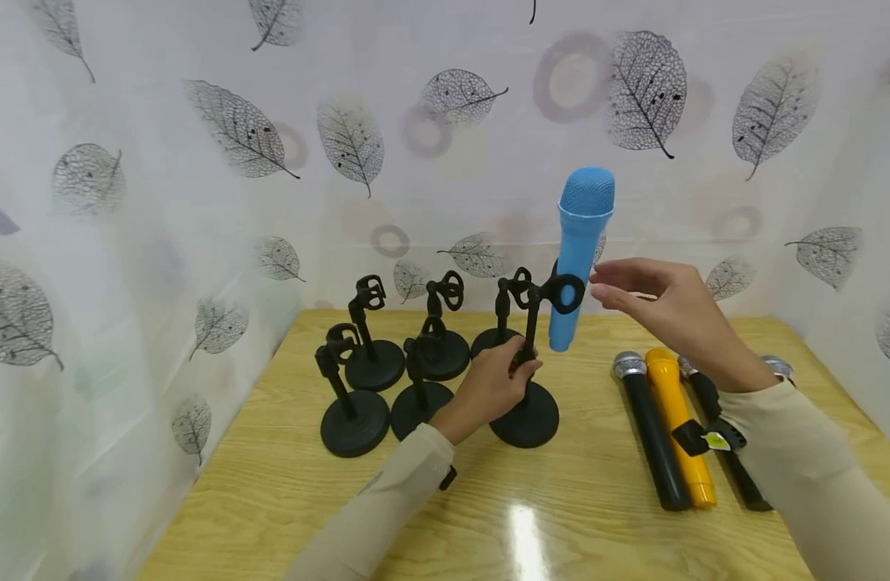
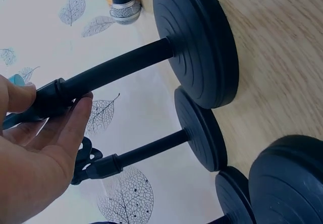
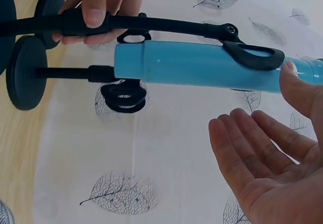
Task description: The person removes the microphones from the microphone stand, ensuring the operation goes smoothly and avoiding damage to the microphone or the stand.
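Note:
A blue microphone [image 1: 575,242] stands nearly upright in the ring clip [image 1: 565,294] of the nearest black desk stand [image 1: 526,415], head up. My left hand [image 1: 488,383] grips that stand's pole, fingers and thumb around its collar, as the left wrist view shows on the pole [image 2: 118,67]. To the right of the microphone is my right hand [image 1: 662,307], fingers loosely extended. In the right wrist view its thumb [image 3: 298,85] overlaps the microphone's body beside the clip, while the other fingers [image 3: 242,148] are spread apart from it.
Several more black stands with unfilled clips, such as one stand [image 1: 355,424], cluster on the left of the wooden table [image 1: 270,500]. At right lie a black microphone [image 1: 655,436], a yellow microphone [image 1: 662,371] and other microphones partly behind my right forearm. A leaf-printed curtain [image 1: 474,177] hangs behind.

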The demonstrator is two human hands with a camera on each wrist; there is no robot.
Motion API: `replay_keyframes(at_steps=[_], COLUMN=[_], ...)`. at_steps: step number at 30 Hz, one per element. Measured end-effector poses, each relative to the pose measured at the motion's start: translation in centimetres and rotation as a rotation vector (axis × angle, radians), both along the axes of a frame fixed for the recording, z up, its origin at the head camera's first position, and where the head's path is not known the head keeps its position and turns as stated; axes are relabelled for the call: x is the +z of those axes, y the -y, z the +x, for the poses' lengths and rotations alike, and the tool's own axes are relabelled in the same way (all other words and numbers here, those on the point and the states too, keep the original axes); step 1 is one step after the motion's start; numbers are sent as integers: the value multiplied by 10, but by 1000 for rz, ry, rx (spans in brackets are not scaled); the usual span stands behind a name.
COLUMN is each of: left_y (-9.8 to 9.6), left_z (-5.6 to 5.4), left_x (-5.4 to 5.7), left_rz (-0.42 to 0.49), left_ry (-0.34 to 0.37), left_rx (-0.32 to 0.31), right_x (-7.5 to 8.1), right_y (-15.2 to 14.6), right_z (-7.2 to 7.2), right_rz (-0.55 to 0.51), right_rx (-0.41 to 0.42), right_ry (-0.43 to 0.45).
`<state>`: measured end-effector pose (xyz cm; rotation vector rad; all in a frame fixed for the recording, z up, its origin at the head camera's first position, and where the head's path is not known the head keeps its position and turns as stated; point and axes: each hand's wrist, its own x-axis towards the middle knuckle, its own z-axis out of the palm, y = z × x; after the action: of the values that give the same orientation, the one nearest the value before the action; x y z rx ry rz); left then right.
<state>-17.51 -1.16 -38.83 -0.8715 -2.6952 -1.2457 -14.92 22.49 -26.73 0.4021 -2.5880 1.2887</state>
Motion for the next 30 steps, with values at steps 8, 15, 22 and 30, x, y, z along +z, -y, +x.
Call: replay_keyframes(at_steps=[8, 15, 22, 30], left_y=[10, 19, 27, 35], left_z=[5, 8, 12, 15], left_x=[0, 0, 2, 6], left_rz=[-12, -6, -2, -22], left_ry=[9, 2, 31, 63], left_rx=[23, 39, 49, 36], right_x=[9, 12, 15, 19], right_y=[20, 31, 41, 55], right_z=[1, -1, -4, -7], right_rz=[-44, -59, -56, -66], right_rx=[47, 84, 89, 108], right_ry=[6, -68, -71, -108])
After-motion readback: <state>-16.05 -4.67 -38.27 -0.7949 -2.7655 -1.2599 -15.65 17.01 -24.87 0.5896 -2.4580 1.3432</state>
